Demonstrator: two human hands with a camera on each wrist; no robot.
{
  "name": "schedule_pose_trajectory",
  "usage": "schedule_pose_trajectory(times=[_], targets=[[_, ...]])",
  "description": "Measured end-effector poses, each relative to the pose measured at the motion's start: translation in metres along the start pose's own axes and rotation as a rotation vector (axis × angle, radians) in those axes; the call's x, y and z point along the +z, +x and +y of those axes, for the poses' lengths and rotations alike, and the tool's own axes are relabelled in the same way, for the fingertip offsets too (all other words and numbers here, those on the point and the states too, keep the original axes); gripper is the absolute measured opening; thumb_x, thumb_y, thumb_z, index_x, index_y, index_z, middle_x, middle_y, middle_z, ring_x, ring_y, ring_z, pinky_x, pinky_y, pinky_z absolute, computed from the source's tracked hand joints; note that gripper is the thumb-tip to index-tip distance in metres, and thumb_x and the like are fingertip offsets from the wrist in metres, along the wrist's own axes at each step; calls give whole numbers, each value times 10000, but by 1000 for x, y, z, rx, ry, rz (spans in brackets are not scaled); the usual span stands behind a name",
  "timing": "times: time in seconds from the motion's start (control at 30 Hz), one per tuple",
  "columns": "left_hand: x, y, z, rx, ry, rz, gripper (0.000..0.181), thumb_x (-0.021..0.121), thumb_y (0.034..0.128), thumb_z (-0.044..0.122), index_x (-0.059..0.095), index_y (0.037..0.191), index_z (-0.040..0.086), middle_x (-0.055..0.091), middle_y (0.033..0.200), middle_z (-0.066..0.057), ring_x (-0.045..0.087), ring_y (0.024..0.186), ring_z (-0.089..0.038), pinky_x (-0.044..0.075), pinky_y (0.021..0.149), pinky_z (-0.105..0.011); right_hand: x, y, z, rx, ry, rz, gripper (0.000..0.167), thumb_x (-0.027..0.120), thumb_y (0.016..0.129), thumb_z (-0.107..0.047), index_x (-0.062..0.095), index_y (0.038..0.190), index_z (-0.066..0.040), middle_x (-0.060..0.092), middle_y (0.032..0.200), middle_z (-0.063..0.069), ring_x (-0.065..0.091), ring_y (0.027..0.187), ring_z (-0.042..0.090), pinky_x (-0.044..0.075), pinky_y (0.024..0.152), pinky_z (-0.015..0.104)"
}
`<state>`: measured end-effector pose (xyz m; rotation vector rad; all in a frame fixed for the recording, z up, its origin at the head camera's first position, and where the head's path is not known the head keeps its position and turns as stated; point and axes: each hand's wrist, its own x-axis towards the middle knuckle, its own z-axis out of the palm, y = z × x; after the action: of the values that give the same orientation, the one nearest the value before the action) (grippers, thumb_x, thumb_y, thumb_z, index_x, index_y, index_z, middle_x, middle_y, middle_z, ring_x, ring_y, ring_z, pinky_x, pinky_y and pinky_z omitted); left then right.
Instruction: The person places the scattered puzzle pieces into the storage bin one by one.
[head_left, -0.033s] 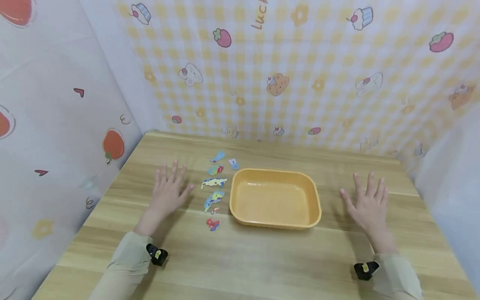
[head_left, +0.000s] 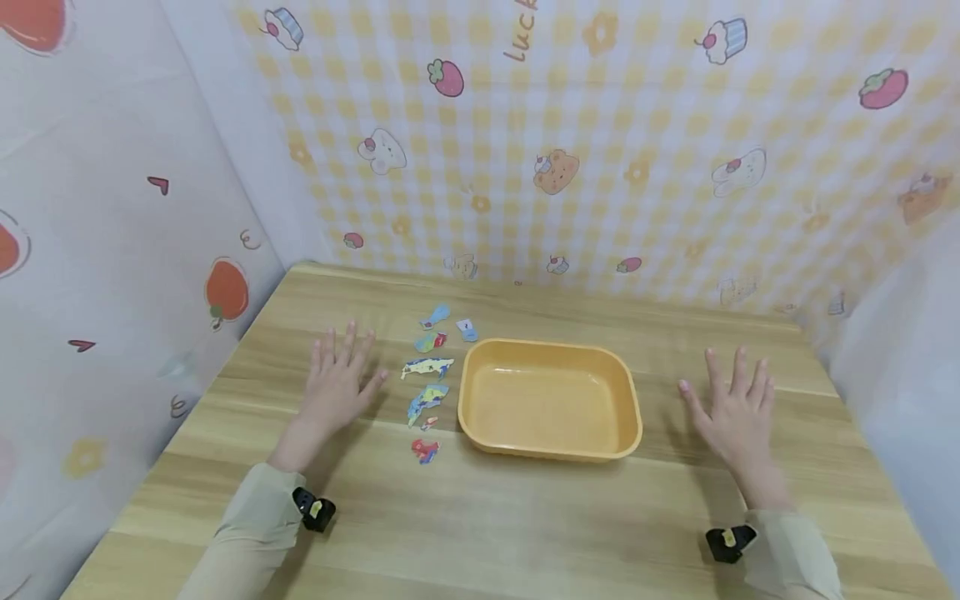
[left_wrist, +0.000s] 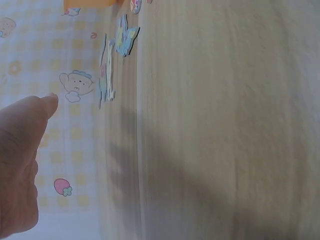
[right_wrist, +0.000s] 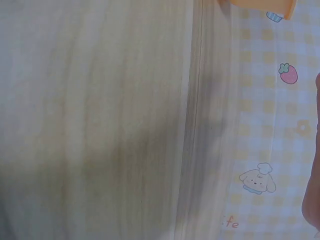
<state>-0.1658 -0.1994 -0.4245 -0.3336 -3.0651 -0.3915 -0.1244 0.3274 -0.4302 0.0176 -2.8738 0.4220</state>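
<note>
On the left of the wooden table, my left hand (head_left: 335,392) is held palm down with its fingers spread, holding nothing. Nearest to it, in a rough column, lie several small flat printed pieces, among them a yellow and blue one (head_left: 427,367), a blue-green one (head_left: 427,402) and a red one (head_left: 425,451). In the left wrist view the thumb (left_wrist: 35,111) stands apart from a pale blue and yellow piece (left_wrist: 125,36). My right hand (head_left: 738,421), also spread and holding nothing, is to the right of a yellow plastic basin (head_left: 551,456); only its edge shows in the right wrist view.
The basin stands mid-table with no contents visible, just right of the flat pieces. A checked cloth (head_left: 495,125) with cartoon prints hangs behind the wooden table (head_left: 525,525). White printed cloth (head_left: 112,292) closes off the left side. Each wrist wears a small black camera (head_left: 313,509).
</note>
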Motion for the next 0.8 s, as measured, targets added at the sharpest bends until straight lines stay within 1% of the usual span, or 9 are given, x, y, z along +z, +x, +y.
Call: schedule_pose_trajectory(times=[0.17, 0.3, 0.53, 0.73, 0.8], targets=[[1, 2, 1, 2, 4, -23, 641, 402, 954, 384, 146, 1462, 88, -32, 1521, -189, -103, 1370, -444, -122, 1108, -537, 3, 0, -4, 15, 21, -55, 674, 251, 951, -504, 32, 1474, -141, -128, 1483, 282, -187, 1317, 519, -91, 1035, 677], [0, 2, 2, 1, -3, -21, 636, 415, 951, 367, 167, 1455, 66, -14, 1517, -204, -80, 1371, -451, -107, 1108, -548, 7, 1, -9, 22, 68, -78, 667, 261, 956, -485, 96, 1461, -83, -89, 1477, 312, -174, 1322, 520, -71, 1018, 701], [-3, 3, 3, 32, -34, -11, 649, 477, 930, 308, 182, 1444, 42, 19, 1515, -218, 9, 1367, -474, -59, 1109, -570, 9, -3, -13, 50, 140, -99, 639, 283, 966, -452, 153, 1439, -42, 5, 1461, 347, -43, 1303, 585, 24, 953, 763], [-5, 4, 5, 58, -57, 29, 642, 524, 908, 256, 227, 1418, 3, 154, 1482, -261, 169, 1327, -498, 55, 1101, -604, 10, -2, -21, 67, 186, -104, 618, 291, 974, -423, 233, 1396, 24, 137, 1405, 396, 120, 1240, 630, 103, 945, 754], [-6, 4, 5, 62, -62, 34, 632, 536, 903, 241, 249, 1405, -14, 198, 1464, -273, 227, 1305, -497, 99, 1097, -605, 11, -2, -24, 76, 201, -118, 618, 298, 973, -420, 253, 1382, 41, 171, 1383, 410, 163, 1212, 641, 133, 936, 751]])
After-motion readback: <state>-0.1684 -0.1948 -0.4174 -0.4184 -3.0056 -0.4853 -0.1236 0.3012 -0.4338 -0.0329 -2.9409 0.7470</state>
